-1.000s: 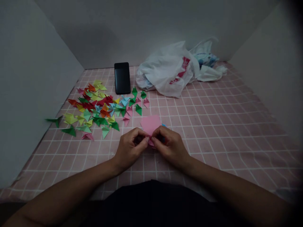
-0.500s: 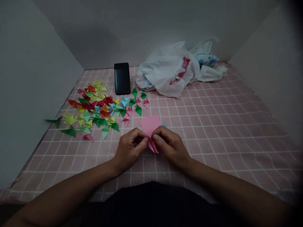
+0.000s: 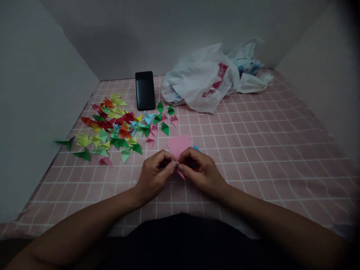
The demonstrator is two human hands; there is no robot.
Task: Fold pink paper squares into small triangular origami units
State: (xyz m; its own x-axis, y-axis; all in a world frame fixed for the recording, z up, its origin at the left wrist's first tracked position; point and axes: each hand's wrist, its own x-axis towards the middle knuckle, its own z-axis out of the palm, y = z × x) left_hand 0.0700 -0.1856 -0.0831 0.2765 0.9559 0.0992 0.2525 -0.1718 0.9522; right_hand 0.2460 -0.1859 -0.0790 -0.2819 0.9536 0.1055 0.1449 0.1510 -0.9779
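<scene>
Thumb-and-finger pinches closed on both sides: my left hand [image 3: 156, 172] and right hand [image 3: 201, 170] hold folded pink paper [image 3: 180, 174] between them, its free end pointing toward me. White-gridded pink cloth [image 3: 253, 131] covers the surface; plain walls [image 3: 180, 22] stand left, right and behind.

L hand [image 3: 154, 173] & R hand [image 3: 201, 170] both pinch folded pink paper [image 3: 180, 174]; pink sheet [image 3: 180, 144] just beyond. Multicol. folded pcs [image 3: 124, 131] to L, 1 blk phone [image 3: 145, 92] + wht plastic bag [image 3: 194, 82] nr back, on pink/wht grid cloth [image 3: 261, 144].
</scene>
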